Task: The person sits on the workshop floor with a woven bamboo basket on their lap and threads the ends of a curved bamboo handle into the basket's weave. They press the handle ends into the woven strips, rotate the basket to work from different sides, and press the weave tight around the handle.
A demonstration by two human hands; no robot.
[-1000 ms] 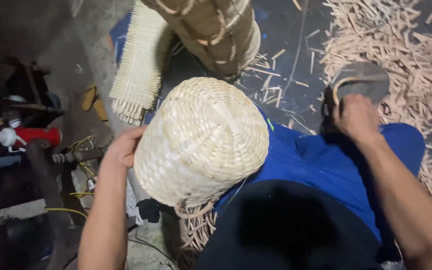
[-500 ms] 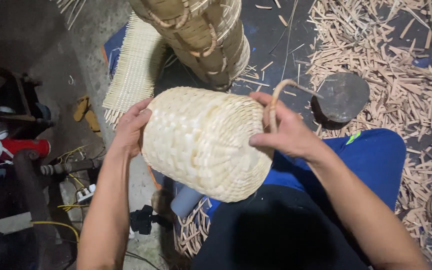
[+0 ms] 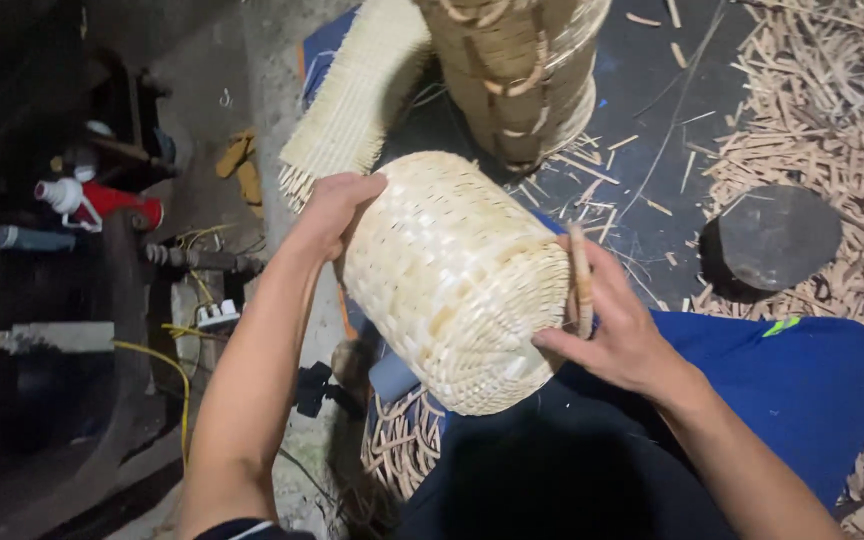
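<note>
A pale woven basket (image 3: 452,275) sits near the middle of the view, held on its side above the person's lap, between both hands. It is a rounded drum shape, made of flat cream strips plaited in a checked pattern along the wall. Toward its closed end, which faces about five o'clock, the weave tightens into finer rings. The strips look clean and light, with small dark gaps between them.

The left hand (image 3: 335,210) rests against the basket's wall at about ten o'clock, fingers curled over the top edge of the curve and palm pressed to the weave. The right hand (image 3: 617,335) is at about four o'clock of the basket, touching its closed end; its fingers are closed around a thin tan stick (image 3: 581,280) that stands nearly upright against the basket's rim.

At twelve o'clock a darker, larger wicker basket (image 3: 522,80) stands on the dark floor, and a flat woven mat (image 3: 352,110) of the same pale strips leans beside it at eleven o'clock. A round dark block (image 3: 777,235) lies at two o'clock, among a thick scatter of cut wood slivers (image 3: 832,120). Blue trousers (image 3: 792,380) cover the person's leg at four o'clock. At nine o'clock, well apart, a red and white bottle (image 3: 97,200) lies in shadow near yellow wires (image 3: 177,360).
</note>
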